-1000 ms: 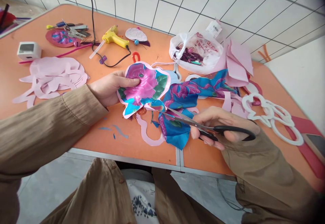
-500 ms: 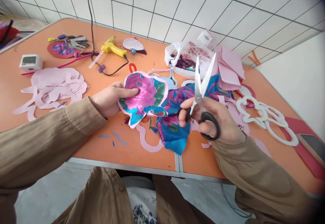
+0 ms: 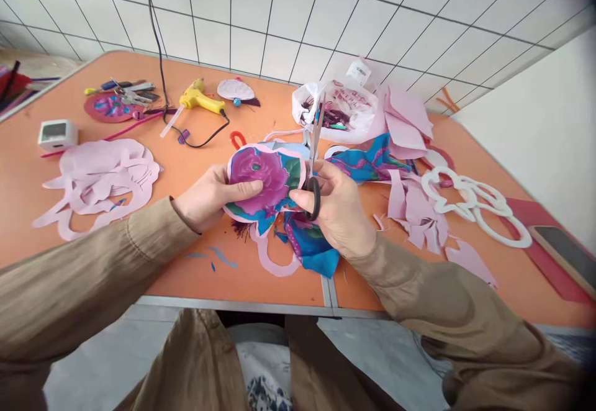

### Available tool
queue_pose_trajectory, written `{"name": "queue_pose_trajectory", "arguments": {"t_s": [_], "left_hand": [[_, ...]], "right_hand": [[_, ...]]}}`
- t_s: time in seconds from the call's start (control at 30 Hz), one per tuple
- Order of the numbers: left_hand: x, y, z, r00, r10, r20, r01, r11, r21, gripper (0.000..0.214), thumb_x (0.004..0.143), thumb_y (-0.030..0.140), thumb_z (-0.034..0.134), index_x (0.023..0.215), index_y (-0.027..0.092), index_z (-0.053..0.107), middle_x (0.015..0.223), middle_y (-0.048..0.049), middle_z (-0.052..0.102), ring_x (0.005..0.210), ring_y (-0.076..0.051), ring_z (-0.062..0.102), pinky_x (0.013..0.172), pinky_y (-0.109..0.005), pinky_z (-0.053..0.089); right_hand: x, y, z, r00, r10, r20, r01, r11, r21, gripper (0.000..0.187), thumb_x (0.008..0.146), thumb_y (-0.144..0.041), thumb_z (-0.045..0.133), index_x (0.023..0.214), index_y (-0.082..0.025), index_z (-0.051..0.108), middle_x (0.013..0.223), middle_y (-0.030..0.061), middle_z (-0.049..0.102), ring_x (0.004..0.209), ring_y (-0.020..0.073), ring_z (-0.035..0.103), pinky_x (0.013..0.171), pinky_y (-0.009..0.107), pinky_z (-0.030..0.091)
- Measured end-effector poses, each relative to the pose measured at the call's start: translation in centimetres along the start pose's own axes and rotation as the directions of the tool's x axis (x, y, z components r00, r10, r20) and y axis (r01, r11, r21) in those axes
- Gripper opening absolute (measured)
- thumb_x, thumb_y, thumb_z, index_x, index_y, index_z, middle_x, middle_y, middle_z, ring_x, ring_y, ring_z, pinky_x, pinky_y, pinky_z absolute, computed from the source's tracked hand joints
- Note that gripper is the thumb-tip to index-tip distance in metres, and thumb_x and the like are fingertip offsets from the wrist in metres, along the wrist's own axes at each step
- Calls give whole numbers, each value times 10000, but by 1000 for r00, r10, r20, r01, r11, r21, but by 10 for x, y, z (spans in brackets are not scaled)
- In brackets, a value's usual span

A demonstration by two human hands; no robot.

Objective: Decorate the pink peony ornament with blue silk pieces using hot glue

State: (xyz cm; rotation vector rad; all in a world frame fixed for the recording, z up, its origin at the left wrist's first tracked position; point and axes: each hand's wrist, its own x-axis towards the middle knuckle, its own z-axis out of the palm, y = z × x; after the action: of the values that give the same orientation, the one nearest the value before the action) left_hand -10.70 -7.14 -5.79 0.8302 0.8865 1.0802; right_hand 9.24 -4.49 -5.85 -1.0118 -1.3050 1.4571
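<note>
Pinched between thumb and fingers, my left hand (image 3: 212, 195) holds the left side of a flower-printed fabric cutout (image 3: 263, 178) with a pink border. My right hand (image 3: 342, 209) is closed round the black-handled scissors (image 3: 316, 135), whose blades point up and away. Its thumb and fingers are at the cutout's right edge; whether they also grip the cloth I cannot tell. Below the cutout hangs or lies a piece of blue floral fabric (image 3: 319, 252), and more blue floral fabric (image 3: 372, 158) lies to the right. A curved pink offcut (image 3: 277, 265) is partly hidden underneath.
A yellow glue gun (image 3: 200, 97) with a black cord lies at the back. Pink offcuts (image 3: 107, 162) are heaped at left beside a small white box (image 3: 58, 133). At the back stands a plastic bag (image 3: 358, 110). White ring shapes (image 3: 475, 200) and a phone (image 3: 565, 252) lie right.
My right hand has moved left with the scissors to the cutout's right edge. The scissors have turned and their blades now look close together. My left hand keeps its hold.
</note>
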Motion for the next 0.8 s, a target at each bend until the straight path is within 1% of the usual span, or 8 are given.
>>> {"name": "queue_pose_trajectory", "arguments": {"t_s": [0.1, 0.17, 0.27, 0.37, 0.47, 0.63, 0.73, 0.8], "left_hand": [[1, 3, 0, 999, -36, -8, 36, 998, 45, 400, 512, 318, 977, 809, 127, 790, 777, -69, 774, 681, -180, 721, 646, -266, 617], [2, 4, 1, 998, -68, -15, 69, 994, 79, 422, 480, 301, 985, 789, 104, 776, 744, -74, 762, 651, -183, 712, 618, -279, 619], [3, 3, 2, 996, -74, -55, 81, 989, 127, 409, 457, 242, 984, 761, 93, 756, 686, -64, 743, 580, -161, 682, 574, -269, 605], [2, 0, 4, 993, -31, -110, 52, 979, 196, 359, 464, 206, 966, 720, 91, 741, 626, -51, 720, 524, -138, 644, 535, -252, 582], [0, -2, 7, 989, 12, -145, 25, 967, 254, 323, 474, 182, 941, 702, 89, 733, 608, -46, 711, 505, -132, 625, 520, -256, 570], [-2, -5, 10, 983, 91, -158, -38, 951, 306, 283, 492, 164, 913, 700, 112, 727, 633, -21, 719, 546, -137, 641, 546, -251, 564], [-2, -7, 9, 977, 142, -157, -84, 941, 329, 263, 502, 173, 906, 694, 117, 736, 653, -24, 725, 563, -139, 642, 563, -256, 562], [-2, -8, 7, 979, 134, -155, -78, 944, 320, 246, 521, 187, 899, 693, 117, 738, 656, -36, 726, 560, -151, 647, 554, -267, 561]], "right_hand": [[2, 3, 1, 998, -31, -56, 33, 999, 40, 417, 532, -265, 898, 861, -276, 643, 706, -62, 654, 559, 108, 572, 502, 260, 508], [3, 4, 2, 996, -41, -79, 46, 997, 56, 404, 527, -247, 890, 844, -261, 640, 691, -67, 650, 562, 103, 573, 501, 249, 504], [4, 4, 2, 997, -46, -64, 49, 998, 42, 378, 565, -273, 869, 854, -244, 627, 653, -69, 633, 568, 115, 587, 518, 267, 519], [4, 4, 2, 997, -60, -38, 59, 998, -12, 331, 618, -305, 845, 852, -260, 614, 632, -64, 616, 566, 128, 588, 527, 291, 520], [4, 4, 2, 997, -63, -43, 62, 998, -29, 350, 604, -329, 854, 839, -283, 599, 642, -60, 615, 563, 134, 586, 528, 303, 527], [3, 4, 3, 997, -49, -60, 50, 999, 2, 412, 568, -312, 862, 880, -256, 599, 662, -78, 620, 568, 109, 583, 526, 262, 523], [1, 4, 2, 999, -42, -23, 41, 999, -14, 403, 585, -334, 864, 881, -262, 600, 673, -69, 618, 579, 115, 571, 537, 272, 518], [1, 4, 1, 998, -54, 21, 55, 998, -33, 378, 615, -367, 859, 871, -271, 598, 674, -61, 608, 577, 119, 555, 532, 278, 502]]}}
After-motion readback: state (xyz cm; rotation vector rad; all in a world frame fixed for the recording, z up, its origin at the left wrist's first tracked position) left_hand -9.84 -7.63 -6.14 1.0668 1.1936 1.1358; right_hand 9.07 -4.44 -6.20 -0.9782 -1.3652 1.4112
